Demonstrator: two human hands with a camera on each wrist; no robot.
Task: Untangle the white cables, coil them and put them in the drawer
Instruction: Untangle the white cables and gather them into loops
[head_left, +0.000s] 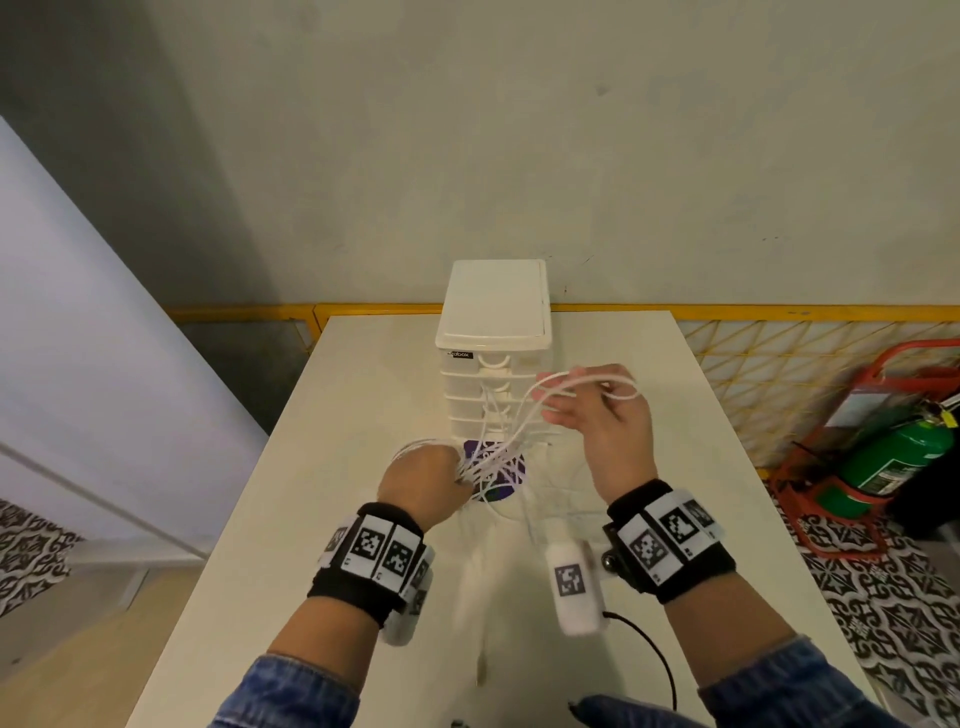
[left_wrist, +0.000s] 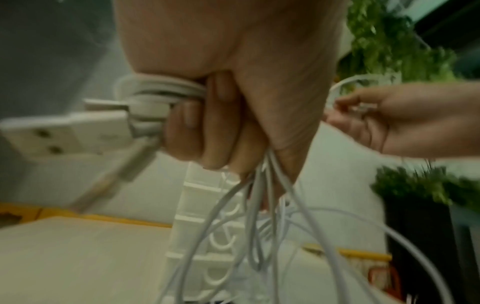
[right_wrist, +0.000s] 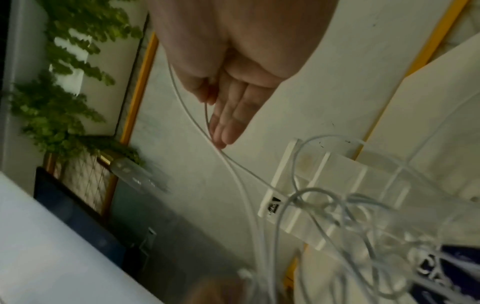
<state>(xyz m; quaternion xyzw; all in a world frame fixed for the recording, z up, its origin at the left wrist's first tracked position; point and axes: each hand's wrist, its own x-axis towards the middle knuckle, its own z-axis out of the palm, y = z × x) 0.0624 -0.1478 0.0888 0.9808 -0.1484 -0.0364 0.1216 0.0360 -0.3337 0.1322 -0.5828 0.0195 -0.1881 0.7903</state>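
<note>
Hands are seen from above at the centre of the head view, over a pale cream rectangular table. The left hand, low and left of centre, is closed in a fist around a bundle of thin white cables; in the left wrist view its curled fingers are seen clamped on several coiled turns, with a white flat plug jutting out at the left of the frame and loose strands hanging below the fist. The right hand, higher and right of centre, is raised with a few strands looped across it; in the right wrist view its fingers are held nearly straight and close together, and a strand is seen running along them. Between the hands the cables are stretched in a loose tangle above a dark purple patch on the table. Just behind the tangle a tall white plastic drawer tower is placed upright, its drawers shut. A green fire extinguisher in a red stand is visible at the right edge.
</note>
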